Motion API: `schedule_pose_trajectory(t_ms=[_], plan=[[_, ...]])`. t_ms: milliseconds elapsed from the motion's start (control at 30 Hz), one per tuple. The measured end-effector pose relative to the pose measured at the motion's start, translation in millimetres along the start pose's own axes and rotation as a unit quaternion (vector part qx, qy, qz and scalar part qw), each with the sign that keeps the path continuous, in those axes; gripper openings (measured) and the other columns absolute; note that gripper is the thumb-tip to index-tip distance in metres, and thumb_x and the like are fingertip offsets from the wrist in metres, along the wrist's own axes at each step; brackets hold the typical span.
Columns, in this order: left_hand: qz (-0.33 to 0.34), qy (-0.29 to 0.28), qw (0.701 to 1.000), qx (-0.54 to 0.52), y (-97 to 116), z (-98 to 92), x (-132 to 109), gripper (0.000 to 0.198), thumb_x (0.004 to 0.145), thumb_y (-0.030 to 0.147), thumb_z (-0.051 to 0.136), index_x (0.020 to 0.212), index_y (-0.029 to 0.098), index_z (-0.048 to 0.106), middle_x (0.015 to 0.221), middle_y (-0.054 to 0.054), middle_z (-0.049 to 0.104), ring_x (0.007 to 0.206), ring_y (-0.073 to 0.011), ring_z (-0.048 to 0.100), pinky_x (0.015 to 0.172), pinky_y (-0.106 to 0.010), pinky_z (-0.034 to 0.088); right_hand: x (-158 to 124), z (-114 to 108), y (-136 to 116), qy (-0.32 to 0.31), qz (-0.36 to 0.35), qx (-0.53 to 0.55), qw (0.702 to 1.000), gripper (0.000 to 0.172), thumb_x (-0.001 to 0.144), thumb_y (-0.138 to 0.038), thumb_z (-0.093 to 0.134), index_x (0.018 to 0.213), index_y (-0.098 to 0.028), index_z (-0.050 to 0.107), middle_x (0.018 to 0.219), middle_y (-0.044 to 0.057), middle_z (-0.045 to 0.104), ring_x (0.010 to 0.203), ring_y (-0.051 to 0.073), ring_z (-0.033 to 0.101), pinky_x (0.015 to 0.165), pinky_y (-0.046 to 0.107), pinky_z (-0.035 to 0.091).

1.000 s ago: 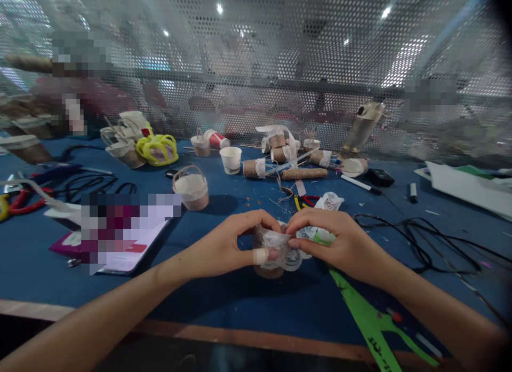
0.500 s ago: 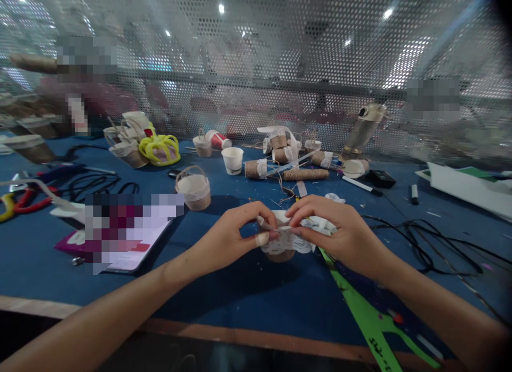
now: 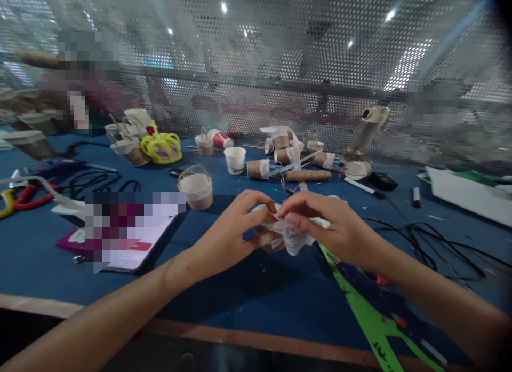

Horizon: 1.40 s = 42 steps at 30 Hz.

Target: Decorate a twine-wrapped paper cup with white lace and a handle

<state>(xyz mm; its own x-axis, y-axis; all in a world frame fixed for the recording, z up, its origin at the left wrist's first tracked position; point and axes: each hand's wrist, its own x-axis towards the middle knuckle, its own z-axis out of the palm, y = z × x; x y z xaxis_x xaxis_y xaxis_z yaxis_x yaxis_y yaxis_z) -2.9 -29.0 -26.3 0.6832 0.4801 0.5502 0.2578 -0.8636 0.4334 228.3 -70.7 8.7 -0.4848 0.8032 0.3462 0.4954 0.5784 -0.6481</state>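
Close in front of me is a small cup wrapped in brown twine [image 3: 276, 247], mostly covered by my fingers. White lace trim [image 3: 295, 238] bunches around its rim and hangs off the right side. My left hand [image 3: 246, 222] is closed on the cup's left side, a bandage-like strip on one finger. With thumb and forefinger, my right hand [image 3: 320, 217] pinches the lace at the rim. Under my right forearm lie green scissors or a similar flat green tool [image 3: 356, 308] and a dark blue glue gun [image 3: 372, 294].
Left of my hands stands a twine-wrapped basket cup [image 3: 196, 189], with a phone [image 3: 156, 238] nearer me. Behind are a white paper cup [image 3: 234, 159], a twine roll [image 3: 308, 175] and a yellow woven piece [image 3: 161, 147]. Black cables [image 3: 424, 244] lie right. Perforated metal mesh [image 3: 256, 57] closes off the back.
Both hands have shifted slightly around the cup. The lace between them is now more bunched and folded down at the front, covering more of the twine. The view has moved a little.
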Motion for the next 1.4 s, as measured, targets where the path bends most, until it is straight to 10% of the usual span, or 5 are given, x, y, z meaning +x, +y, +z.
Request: schedule_pose_trajectory(t_ms=[267, 567, 833, 1133, 1400], plan=[[0.005, 0.007, 0.993, -0.114, 1.3, -13.6, -0.1, 0.002, 0.095, 0.018, 0.066, 0.096, 0.017, 0.068, 0.098, -0.006, 0.07, 0.098, -0.0208, 0.062, 0.092, -0.034, 0.049, 19.7, -12.6, 16.7, -0.119, -0.008, -0.044, 0.992, 0.028, 0.094, -0.008, 0.055, 0.114, -0.022, 0.068, 0.105, 0.003, 0.076, 0.092, 0.017, 0.07, 0.08, 0.026, 0.053], [-0.034, -0.072, 0.974, -0.211, 12.8, -30.1, -2.6, 0.008, 0.093, 0.023, 0.067, 0.091, 0.016, 0.07, 0.089, -0.005, 0.074, 0.081, -0.0173, 0.069, 0.076, -0.025, 0.053, 42.8, -36.5, 42.9, -0.058, -0.053, -0.129, 0.989, 0.034, 0.076, 0.005, 0.043, 0.083, -0.019, 0.067, 0.096, 0.006, 0.073, 0.091, 0.019, 0.069, 0.083, 0.033, 0.056], [-0.054, -0.101, 0.952, -0.285, 10.9, -29.7, -3.1, 0.012, 0.094, 0.024, 0.068, 0.089, 0.014, 0.071, 0.083, -0.007, 0.073, 0.074, -0.0169, 0.067, 0.073, -0.027, 0.055, 48.0, -41.6, 68.5, -0.166, -0.1, -0.22, 0.956, 0.041, 0.078, 0.001, 0.053, 0.104, -0.023, 0.074, 0.158, 0.01, 0.046, 0.149, 0.034, 0.037, 0.117, 0.06, 0.033], [-0.141, -0.087, 0.897, -0.41, 8.9, -31.7, -8.0, 0.027, 0.088, 0.043, 0.076, 0.088, 0.016, 0.072, 0.081, -0.005, 0.07, 0.069, -0.0157, 0.064, 0.065, -0.026, 0.054, 61.5, -68.8, 73.5, -0.294, 0.023, -0.118, 0.948, 0.032, 0.08, -0.042, 0.079, 0.109, -0.029, 0.073, 0.126, 0.004, 0.069, 0.117, 0.026, 0.065, 0.093, 0.034, 0.056], [-0.102, -0.183, 0.896, -0.391, 6.0, -35.0, -8.9, 0.028, 0.091, 0.044, 0.072, 0.092, 0.016, 0.075, 0.084, -0.01, 0.074, 0.075, -0.0209, 0.067, 0.071, -0.031, 0.055, 66.7, -73.4, 81.3, -0.254, 0.028, -0.085, 0.963, 0.021, 0.083, -0.045, 0.077, 0.09, -0.025, 0.078, 0.106, 0.003, 0.075, 0.098, 0.021, 0.07, 0.087, 0.032, 0.057]])
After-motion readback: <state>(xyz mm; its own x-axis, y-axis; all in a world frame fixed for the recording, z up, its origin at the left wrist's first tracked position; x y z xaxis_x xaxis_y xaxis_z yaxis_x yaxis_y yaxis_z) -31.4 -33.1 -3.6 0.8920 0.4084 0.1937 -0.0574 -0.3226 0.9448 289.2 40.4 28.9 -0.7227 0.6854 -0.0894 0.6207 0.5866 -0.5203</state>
